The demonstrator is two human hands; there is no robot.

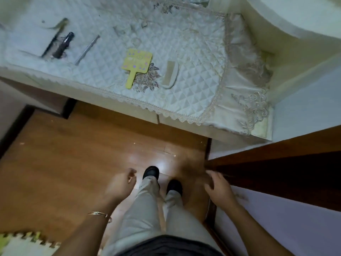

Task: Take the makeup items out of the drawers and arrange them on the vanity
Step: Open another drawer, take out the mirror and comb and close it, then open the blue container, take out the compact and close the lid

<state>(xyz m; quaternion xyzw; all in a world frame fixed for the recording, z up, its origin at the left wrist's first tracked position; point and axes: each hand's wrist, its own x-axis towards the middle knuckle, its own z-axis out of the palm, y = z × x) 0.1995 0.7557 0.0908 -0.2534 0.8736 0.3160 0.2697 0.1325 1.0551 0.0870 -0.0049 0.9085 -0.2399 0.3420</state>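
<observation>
Yellow hand mirror (137, 64), comb (170, 74), dark tube (63, 45) and thin stick (86, 50) are laid on the cloth-covered vanity surface (193, 80). The mirror is just beside the comb. Left hand (120, 185) is seen low over the floor (73, 154), fingers loosely curled and empty. Right hand (219, 189) fingers are spread and empty.

wood floor (73, 154) filling mid-frame, foam puzzle mat (24, 242) lying on its near-left corner, dark wooden board (276, 163) running along its right edge, black shoes (151, 172) standing on it, centre
</observation>
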